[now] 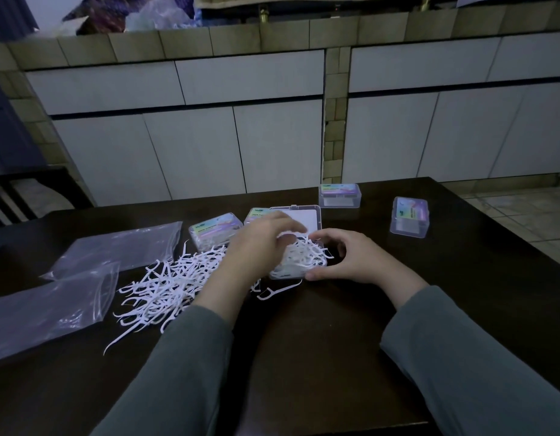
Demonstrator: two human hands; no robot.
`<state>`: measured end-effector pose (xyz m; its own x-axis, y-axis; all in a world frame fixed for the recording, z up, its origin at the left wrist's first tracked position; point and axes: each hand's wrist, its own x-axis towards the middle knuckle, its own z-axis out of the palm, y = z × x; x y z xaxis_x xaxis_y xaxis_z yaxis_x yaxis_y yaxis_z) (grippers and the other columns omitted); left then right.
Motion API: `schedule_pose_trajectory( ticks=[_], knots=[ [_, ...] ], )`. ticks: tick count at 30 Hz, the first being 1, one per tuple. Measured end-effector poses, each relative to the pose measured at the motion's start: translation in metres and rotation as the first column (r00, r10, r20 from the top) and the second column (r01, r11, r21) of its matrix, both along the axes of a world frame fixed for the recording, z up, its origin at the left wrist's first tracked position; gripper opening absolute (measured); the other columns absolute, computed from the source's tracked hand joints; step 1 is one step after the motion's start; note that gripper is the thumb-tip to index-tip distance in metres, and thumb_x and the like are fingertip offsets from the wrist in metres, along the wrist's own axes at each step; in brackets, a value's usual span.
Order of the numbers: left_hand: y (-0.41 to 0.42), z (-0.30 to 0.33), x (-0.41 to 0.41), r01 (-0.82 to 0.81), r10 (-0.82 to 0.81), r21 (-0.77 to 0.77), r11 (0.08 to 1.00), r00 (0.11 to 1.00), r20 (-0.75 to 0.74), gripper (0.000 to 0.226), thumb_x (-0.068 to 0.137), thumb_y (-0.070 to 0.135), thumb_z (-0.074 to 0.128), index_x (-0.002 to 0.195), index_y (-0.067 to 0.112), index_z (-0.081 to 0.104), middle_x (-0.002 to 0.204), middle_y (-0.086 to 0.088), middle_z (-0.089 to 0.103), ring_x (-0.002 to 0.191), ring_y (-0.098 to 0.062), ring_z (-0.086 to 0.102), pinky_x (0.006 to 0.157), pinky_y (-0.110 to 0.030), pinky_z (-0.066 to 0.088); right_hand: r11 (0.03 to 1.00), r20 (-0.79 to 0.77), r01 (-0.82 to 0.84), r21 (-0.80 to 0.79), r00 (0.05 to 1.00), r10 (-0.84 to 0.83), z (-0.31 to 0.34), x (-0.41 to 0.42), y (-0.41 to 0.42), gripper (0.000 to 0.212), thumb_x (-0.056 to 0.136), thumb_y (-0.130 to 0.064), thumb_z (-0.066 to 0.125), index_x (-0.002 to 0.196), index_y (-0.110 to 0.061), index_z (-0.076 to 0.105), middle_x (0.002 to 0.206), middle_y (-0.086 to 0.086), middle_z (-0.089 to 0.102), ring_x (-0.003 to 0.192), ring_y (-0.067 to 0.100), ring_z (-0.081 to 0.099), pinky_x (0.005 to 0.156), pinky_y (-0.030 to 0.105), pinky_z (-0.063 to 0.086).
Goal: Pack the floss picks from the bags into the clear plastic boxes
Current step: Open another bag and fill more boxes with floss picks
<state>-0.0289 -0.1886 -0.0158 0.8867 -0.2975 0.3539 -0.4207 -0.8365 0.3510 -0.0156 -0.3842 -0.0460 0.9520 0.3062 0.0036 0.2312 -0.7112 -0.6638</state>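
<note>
Between the two hands, the open box brims with floss picks; the right hand curls round its edge while the left hand presses loosely bent fingers onto them.

Both forearms reach forward from the bottom of the view in grey-green sleeves that end just short of the wrists. The left hand lies palm down, its back toward the camera, the fingers stretched forward and to the right and only lightly bent. The right hand sits just beside it, turned inward toward the left hand, with its fingers curled into a C-shape and its thumb low on the near side. The fingertips of the two hands almost meet.
</note>
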Motion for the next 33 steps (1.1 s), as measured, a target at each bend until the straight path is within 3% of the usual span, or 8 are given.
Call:
schedule_pose_trajectory(
  ticks=[4, 12, 18, 21, 25, 28, 30, 33],
  knots=[
    [-0.018, 0.001, 0.011, 0.049, -0.038, 0.22, 0.974, 0.998, -0.054, 0.035, 0.096, 0.015, 0.053, 0.115, 0.041, 0.065, 0.125, 0.014, 0.051, 0.106, -0.008, 0.052, 0.075, -0.026, 0.043, 1.0, -0.018, 0.013, 0.002, 1.0, -0.013, -0.001, 0.0, -0.001, 0.096, 0.046, -0.075, 0.073, 0.133, -0.046, 0.046, 0.131, -0.018, 0.052, 0.124, 0.018, 0.043, 0.102, 0.047, 0.043],
    [-0.019, 0.001, 0.016, 0.024, -0.015, 0.224, 0.974, 0.999, -0.042, 0.017, 0.096, 0.026, 0.056, 0.107, 0.034, 0.066, 0.124, 0.012, 0.051, 0.11, -0.012, 0.05, 0.074, -0.024, 0.037, 1.0, 0.025, -0.001, 0.006, 1.0, 0.001, 0.001, -0.001, -0.002, 0.084, 0.058, -0.06, 0.081, 0.131, -0.046, 0.043, 0.109, -0.029, 0.049, 0.108, 0.005, 0.048, 0.104, 0.047, 0.04],
    [-0.019, 0.001, 0.018, 0.009, 0.005, 0.241, 0.97, 0.998, -0.059, 0.018, 0.098, 0.022, 0.051, 0.111, 0.028, 0.062, 0.119, 0.009, 0.055, 0.105, -0.009, 0.049, 0.075, -0.023, 0.037, 0.998, 0.048, 0.045, -0.037, 0.998, -0.043, 0.004, -0.004, -0.001, 0.089, 0.063, -0.058, 0.081, 0.139, -0.044, 0.037, 0.119, -0.022, 0.05, 0.122, 0.01, 0.043, 0.109, 0.041, 0.026],
    [-0.01, 0.001, 0.017, -0.035, 0.044, 0.196, 0.98, 0.998, -0.039, 0.016, 0.098, 0.02, 0.051, 0.109, 0.026, 0.061, 0.116, 0.009, 0.056, 0.093, -0.004, 0.042, 0.078, -0.023, 0.04, 0.993, 0.052, 0.067, -0.099, 0.997, -0.062, 0.004, -0.003, 0.0, 0.088, 0.065, -0.063, 0.077, 0.14, -0.046, 0.035, 0.13, -0.016, 0.051, 0.126, 0.014, 0.037, 0.105, 0.04, 0.027],
    [-0.002, 0.004, 0.011, -0.085, 0.098, 0.176, 0.981, 0.993, -0.065, 0.018, 0.097, 0.023, 0.053, 0.109, 0.029, 0.064, 0.113, 0.009, 0.06, 0.094, -0.009, 0.053, 0.081, -0.027, 0.05, 0.984, 0.058, 0.088, -0.156, 0.995, -0.08, 0.004, -0.002, 0.001, 0.088, 0.065, -0.068, 0.073, 0.141, -0.047, 0.033, 0.134, -0.012, 0.049, 0.125, 0.018, 0.034, 0.095, 0.036, 0.03],
    [0.001, 0.002, 0.01, -0.044, 0.06, 0.167, 0.985, 0.994, -0.088, 0.019, 0.096, 0.028, 0.055, 0.109, 0.033, 0.067, 0.114, 0.01, 0.064, 0.098, -0.01, 0.057, 0.083, -0.031, 0.052, 0.983, 0.049, 0.099, -0.157, 0.995, -0.092, 0.002, 0.0, 0.001, 0.089, 0.064, -0.07, 0.073, 0.14, -0.048, 0.033, 0.138, -0.011, 0.047, 0.129, 0.02, 0.035, 0.099, 0.037, 0.029],
    [0.008, 0.002, 0.01, -0.005, 0.01, 0.056, 0.998, 0.996, -0.093, 0.019, 0.092, 0.033, 0.06, 0.11, 0.034, 0.068, 0.115, 0.011, 0.063, 0.103, -0.01, 0.057, 0.088, -0.034, 0.051, 0.983, 0.048, 0.1, -0.154, 0.994, -0.093, 0.001, 0.001, 0.001, 0.09, 0.061, -0.072, 0.073, 0.139, -0.049, 0.034, 0.14, -0.011, 0.047, 0.131, 0.02, 0.035, 0.103, 0.04, 0.028],
    [0.017, 0.003, 0.006, 0.066, -0.072, -0.042, 0.997, 0.984, -0.163, 0.046, 0.08, 0.048, 0.07, 0.123, 0.033, 0.06, 0.125, 0.012, 0.055, 0.116, -0.008, 0.049, 0.096, -0.032, 0.045, 0.986, 0.049, 0.085, -0.141, 0.996, -0.079, 0.003, -0.002, 0.001, 0.089, 0.063, -0.069, 0.074, 0.14, -0.047, 0.035, 0.14, -0.012, 0.046, 0.131, 0.018, 0.036, 0.106, 0.041, 0.027]
  ],
)
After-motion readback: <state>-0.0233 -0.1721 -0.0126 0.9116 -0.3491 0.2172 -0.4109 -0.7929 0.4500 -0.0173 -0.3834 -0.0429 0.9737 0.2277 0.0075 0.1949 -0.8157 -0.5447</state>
